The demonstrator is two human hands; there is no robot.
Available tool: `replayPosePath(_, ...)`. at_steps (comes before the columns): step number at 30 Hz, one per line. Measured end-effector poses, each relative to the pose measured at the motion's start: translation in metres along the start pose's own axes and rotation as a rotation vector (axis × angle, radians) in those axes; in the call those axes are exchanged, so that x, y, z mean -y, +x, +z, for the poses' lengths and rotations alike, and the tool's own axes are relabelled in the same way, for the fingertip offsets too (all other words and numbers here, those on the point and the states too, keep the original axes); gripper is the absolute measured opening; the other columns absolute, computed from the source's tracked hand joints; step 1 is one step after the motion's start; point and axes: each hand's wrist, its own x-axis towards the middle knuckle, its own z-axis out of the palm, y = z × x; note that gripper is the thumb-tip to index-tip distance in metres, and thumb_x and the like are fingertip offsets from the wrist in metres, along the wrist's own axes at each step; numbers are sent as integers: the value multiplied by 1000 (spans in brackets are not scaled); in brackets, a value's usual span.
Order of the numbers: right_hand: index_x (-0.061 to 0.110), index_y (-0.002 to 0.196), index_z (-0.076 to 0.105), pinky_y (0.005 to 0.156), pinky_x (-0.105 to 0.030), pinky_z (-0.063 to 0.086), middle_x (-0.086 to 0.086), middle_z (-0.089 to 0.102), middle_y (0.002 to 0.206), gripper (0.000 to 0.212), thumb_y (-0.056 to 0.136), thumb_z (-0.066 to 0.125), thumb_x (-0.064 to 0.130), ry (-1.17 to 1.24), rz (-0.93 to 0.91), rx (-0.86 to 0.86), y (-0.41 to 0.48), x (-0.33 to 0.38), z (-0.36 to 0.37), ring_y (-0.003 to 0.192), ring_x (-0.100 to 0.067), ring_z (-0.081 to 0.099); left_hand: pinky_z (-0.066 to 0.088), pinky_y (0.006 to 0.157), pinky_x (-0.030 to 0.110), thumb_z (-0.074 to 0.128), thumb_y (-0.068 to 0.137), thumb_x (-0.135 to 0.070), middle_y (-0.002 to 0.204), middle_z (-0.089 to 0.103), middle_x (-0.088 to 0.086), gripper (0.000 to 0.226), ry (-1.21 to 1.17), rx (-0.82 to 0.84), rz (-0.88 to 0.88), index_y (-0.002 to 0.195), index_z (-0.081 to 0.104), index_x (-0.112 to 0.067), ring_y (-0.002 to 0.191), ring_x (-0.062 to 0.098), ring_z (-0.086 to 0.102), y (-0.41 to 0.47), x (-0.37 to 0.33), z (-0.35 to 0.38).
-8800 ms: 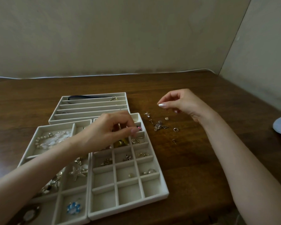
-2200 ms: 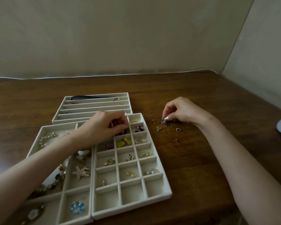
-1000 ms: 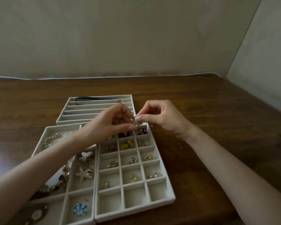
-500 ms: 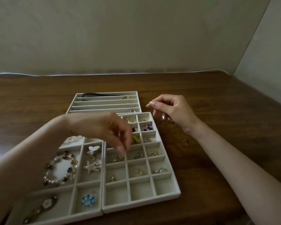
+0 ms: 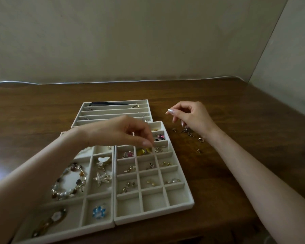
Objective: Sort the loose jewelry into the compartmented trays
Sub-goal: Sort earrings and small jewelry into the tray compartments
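- My left hand (image 5: 130, 134) hovers over the grid tray (image 5: 153, 216), thumb and fingertips pinched together. Whether a piece sits between them is too small to tell.
- My right hand (image 5: 192, 117) hangs loosely curled, holding nothing I can see. It is just above the loose jewelry (image 5: 187, 132) on the bench (image 5: 218, 95), right of that tray, towards the bench's right edge.
- The stud (image 5: 199, 151) and ring (image 5: 201, 139) look tiny, light, hard and slippery. I judge a fingertip pinch on the head, not the post, would work best, one piece at a time.
- No brand, label or writing can be read.
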Motion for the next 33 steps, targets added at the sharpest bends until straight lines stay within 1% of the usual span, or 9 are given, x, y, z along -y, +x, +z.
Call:
replayPosePath(3,13,96,69,55,-15,47,0,68,82,13,91,60,21,-115,31,24,-1,8,-7,59,-2,57,54,77,41,63,83,-30,86,69,-2,16,96,-225,-40,95,65,-20,80,14,66,3,-2,7)
replayPosePath(5,14,98,69,60,-21,51,0,68,84,13,91,61,21,-181,18,13,-4,18,-12,66,-9,60,55,74,31,62,85,-23,85,68,-4,9,117,-353,-48,93,64,-21,77,7,65,0,-7,15)
replayPosePath(8,17,99,68,68,-18,49,7,64,89,11,90,62,21,-288,-5,-25,-23,25,-18,78,-4,59,50,65,16,60,88,-18,79,64,-10,7,221,-541,-84,93,60,-24,71,1,60,-13,-10,33)
replayPosePath(14,24,102,65,73,-18,48,8,61,98,20,84,68,31,-447,154,-38,-80,-4,-27,86,-3,56,50,60,17,60,88,-21,75,64,-12,9,282,-763,-79,96,59,-25,68,1,61,-37,-16,60)
replayPosePath(18,27,99,64,66,-15,42,10,57,97,20,82,69,37,-516,208,-103,-99,-14,-19,81,-2,53,45,60,7,60,88,-16,76,63,-16,9,227,-810,-88,95,60,-22,70,-2,61,-39,-24,68)
replayPosePath(24,23,87,66,61,-17,39,8,61,93,10,83,70,31,-491,179,-188,-100,-15,-11,79,-4,52,44,61,11,59,89,-13,82,62,-10,10,268,-834,-99,98,61,-19,73,3,59,-31,-12,76)
replayPosePath(27,20,85,66,66,-21,48,7,65,85,8,83,70,27,-263,142,-195,-105,-10,-9,75,-7,60,47,66,14,58,91,-15,91,62,-8,10,386,-772,-72,100,60,-17,76,4,57,-28,-4,81)
replayPosePath(30,13,87,66,63,-21,54,1,69,81,7,84,69,18,65,145,-144,-112,3,-3,73,-11,66,55,70,28,55,92,-16,97,64,-2,11,522,-681,-40,102,60,-13,80,10,60,-26,-2,81)
replayPosePath(33,9,89,67,70,-28,58,-6,71,84,8,82,70,11,267,144,-90,-113,11,1,78,-17,69,55,69,28,53,93,-18,99,62,-2,12,568,-647,-28,102,59,-14,80,10,59,-25,-1,79)
